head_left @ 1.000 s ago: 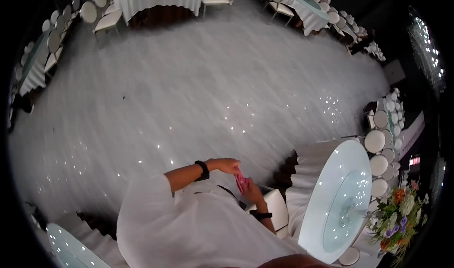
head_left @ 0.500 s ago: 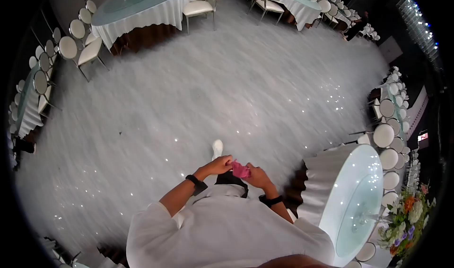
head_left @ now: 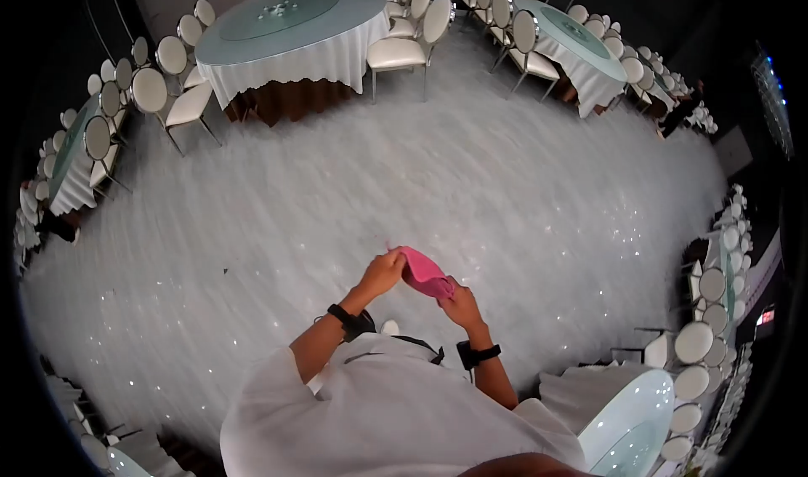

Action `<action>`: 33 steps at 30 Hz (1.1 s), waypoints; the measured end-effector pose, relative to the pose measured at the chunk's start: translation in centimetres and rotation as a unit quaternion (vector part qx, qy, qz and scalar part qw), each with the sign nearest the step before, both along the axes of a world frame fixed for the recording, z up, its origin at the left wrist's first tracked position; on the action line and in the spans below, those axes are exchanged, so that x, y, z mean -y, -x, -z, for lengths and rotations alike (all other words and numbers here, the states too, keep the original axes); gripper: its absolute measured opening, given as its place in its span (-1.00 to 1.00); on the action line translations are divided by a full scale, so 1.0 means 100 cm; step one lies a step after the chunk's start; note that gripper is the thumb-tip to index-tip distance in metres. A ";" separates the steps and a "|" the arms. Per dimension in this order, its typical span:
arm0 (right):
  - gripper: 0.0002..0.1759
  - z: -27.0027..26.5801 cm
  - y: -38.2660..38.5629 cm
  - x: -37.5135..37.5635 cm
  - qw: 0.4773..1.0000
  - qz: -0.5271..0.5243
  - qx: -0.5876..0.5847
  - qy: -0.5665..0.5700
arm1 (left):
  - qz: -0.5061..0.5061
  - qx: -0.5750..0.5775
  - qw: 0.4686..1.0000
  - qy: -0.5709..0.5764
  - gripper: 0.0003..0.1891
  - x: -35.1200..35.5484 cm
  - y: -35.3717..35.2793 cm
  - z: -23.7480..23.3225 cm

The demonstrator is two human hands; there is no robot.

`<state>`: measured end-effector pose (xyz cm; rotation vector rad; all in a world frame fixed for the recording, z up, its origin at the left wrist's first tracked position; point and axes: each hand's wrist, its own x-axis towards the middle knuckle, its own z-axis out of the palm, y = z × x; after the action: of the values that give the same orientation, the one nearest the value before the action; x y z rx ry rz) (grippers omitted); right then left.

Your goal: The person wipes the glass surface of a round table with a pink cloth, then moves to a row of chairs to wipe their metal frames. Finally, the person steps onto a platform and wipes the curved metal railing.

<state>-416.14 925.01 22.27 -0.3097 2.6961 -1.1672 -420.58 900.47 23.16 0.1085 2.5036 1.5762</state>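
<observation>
A pink cloth [head_left: 425,272] is stretched between my two hands, out in front of my body above the grey floor. My left hand [head_left: 385,271] grips its upper left corner, with a small tip of cloth poking out past the fingers. At the lower right end, my right hand [head_left: 460,303] has its fingers closed round the other corner. The cloth sags a little between them and looks partly folded. Both wrists wear black bands.
A round glass-topped table [head_left: 290,35] with a white cloth and chairs stands ahead. Another round table [head_left: 572,39] is farther right. Close by on my right is a table edge [head_left: 627,426]. People in dark clothes are at the far right [head_left: 680,111] and far left.
The pink cloth was bunched small between my hands and is now spread wider. Both hands have moved forward, away from my body. The view has tilted up, showing more of the tables ahead.
</observation>
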 end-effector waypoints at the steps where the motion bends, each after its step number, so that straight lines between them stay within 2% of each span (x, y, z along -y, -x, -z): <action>1: -0.69 -0.011 0.027 0.011 0.996 -0.017 0.041 0.081 | -0.034 0.076 0.995 -0.052 -0.60 0.007 0.022 -0.009; 2: -0.69 -0.017 0.054 0.023 0.996 -0.022 0.042 0.079 | -0.039 0.076 0.995 -0.054 -0.60 0.015 0.048 0.000; 4: -0.70 -0.020 0.095 0.040 0.971 -0.052 0.029 0.233 | -0.035 0.168 0.970 -0.172 -0.57 0.028 0.092 0.030; 5: -0.70 -0.022 0.120 0.046 0.970 -0.052 0.032 0.235 | -0.025 0.180 0.968 -0.175 -0.57 0.038 0.116 0.041; 7: -0.70 -0.025 0.167 0.061 0.968 -0.130 -0.055 0.208 | -0.034 0.178 0.969 -0.165 -0.58 0.048 0.162 0.048; 8: -0.70 -0.024 0.192 0.071 0.968 -0.122 -0.056 0.212 | -0.042 0.171 0.971 -0.160 -0.58 0.056 0.192 0.049; 10: -0.68 -0.022 0.238 0.080 0.976 -0.055 -0.080 0.193 | -0.060 0.178 0.969 -0.162 -0.59 0.069 0.248 0.066; 11: -0.68 -0.014 0.263 0.079 0.978 -0.054 -0.078 0.185 | -0.085 0.186 0.964 -0.171 -0.58 0.073 0.275 0.072; 13: -0.72 0.027 0.313 0.069 0.979 0.087 -0.177 0.045 | -0.048 0.189 0.959 -0.205 -0.58 0.090 0.328 0.050; 14: -0.72 0.051 0.330 0.057 0.981 0.086 -0.172 0.037 | -0.010 0.188 0.956 -0.225 -0.57 0.097 0.349 0.035; 15: -0.71 0.074 0.351 0.041 0.975 0.136 -0.113 0.135 | 0.037 0.180 0.952 -0.245 -0.55 0.101 0.372 0.021; 16: -0.65 0.071 0.378 0.033 0.953 0.183 -0.055 0.235 | 0.039 0.176 0.952 -0.247 -0.55 0.103 0.396 0.005; 17: -0.65 0.069 0.398 0.021 0.953 0.185 -0.056 0.235 | 0.082 0.149 0.949 -0.264 -0.55 0.103 0.415 -0.009; 19: -0.52 0.037 0.410 0.018 0.888 0.294 0.073 0.347 | 0.134 0.141 0.942 -0.273 -0.54 0.101 0.447 -0.020; 21: -0.47 0.018 0.432 0.024 0.872 0.305 0.101 0.369 | 0.184 0.117 0.943 -0.250 -0.53 0.094 0.492 -0.027; 22: -0.42 0.017 0.447 0.024 0.861 0.304 0.126 0.388 | 0.188 0.119 0.943 -0.247 -0.53 0.089 0.511 -0.043; 23: -0.52 0.020 0.461 0.023 0.866 0.276 0.149 0.389 | 0.237 0.116 0.946 -0.188 -0.51 0.083 0.527 -0.058; 24: -0.52 0.022 0.481 0.027 0.865 0.278 0.153 0.390 | 0.282 0.114 0.944 -0.130 -0.50 0.076 0.542 -0.070; 25: -0.53 0.022 0.500 0.035 0.898 0.225 0.140 0.352 | 0.317 0.078 0.941 -0.085 -0.49 0.068 0.559 -0.072; 26: -0.39 0.022 0.523 0.043 0.926 0.169 0.126 0.314 | 0.352 0.041 0.934 -0.038 -0.48 0.060 0.578 -0.071; 27: -0.39 0.017 0.549 0.048 0.925 0.167 0.131 0.316 | 0.374 0.062 0.922 -0.077 -0.48 0.051 0.598 -0.059; 29: 0.00 0.008 0.615 0.054 0.942 0.048 0.166 0.287 | 0.378 0.062 0.919 -0.097 -0.49 0.050 0.645 -0.059; 30: 0.00 0.011 0.651 0.053 0.940 0.047 0.167 0.293 | 0.385 0.057 0.913 -0.117 -0.51 0.050 0.673 -0.061; 31: 0.06 0.017 0.681 0.048 0.929 0.012 0.192 0.316 | 0.420 0.122 0.899 -0.031 -0.55 0.053 0.708 -0.056; 32: 0.11 0.021 0.715 0.043 0.915 -0.022 0.218 0.338 | 0.437 0.126 0.886 -0.094 -0.60 0.053 0.736 -0.047; 33: 0.11 0.024 0.745 0.040 0.904 -0.031 0.223 0.362 | 0.437 0.117 0.890 -0.057 -0.61 0.053 0.758 -0.054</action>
<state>-490.64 920.96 19.91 -0.1858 1.7726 -1.9090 -496.38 895.21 28.51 0.8656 1.7455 1.2225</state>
